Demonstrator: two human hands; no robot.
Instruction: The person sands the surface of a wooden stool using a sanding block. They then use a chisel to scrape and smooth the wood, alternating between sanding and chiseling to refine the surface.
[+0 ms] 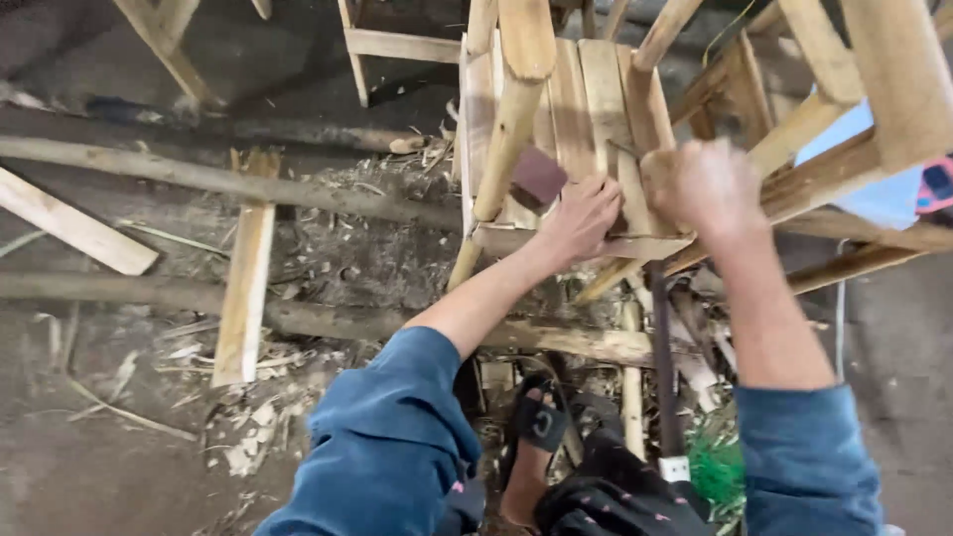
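Head view, looking down: we have a bare wooden chair frame (pixel 596 129) tipped up over a littered floor (pixel 99 447), slatted seat facing us. Our left hand (pixel 581 213) is partly closed on a small maroon block (pixel 537 179), likely a sanding block, held against the seat's front rail beside a round leg (pixel 506 139). Our right hand (pixel 703 184) is clenched in a fist on the frame's right side; whether it grips a rail or a tool, we cannot tell. Judgement: the frame looks stiff and moderately heavy, rough and not slippery, with joints that may be loose; best taken by the thick rails or legs, not the thin slats. The block looks light and slightly soft, good for a pinch grip. Floor holds long poles (pixel 199 179), a flat plank (pixel 246 288), shavings, and a sandalled foot (pixel 531 447). Labels and packaging: a pale blue sheet (pixel 874 194) at the right edge with a pink-and-black patch (pixel 935 184), a small white tag (pixel 675 467) on a dark strap, and green shreds (pixel 715 467) beside it.
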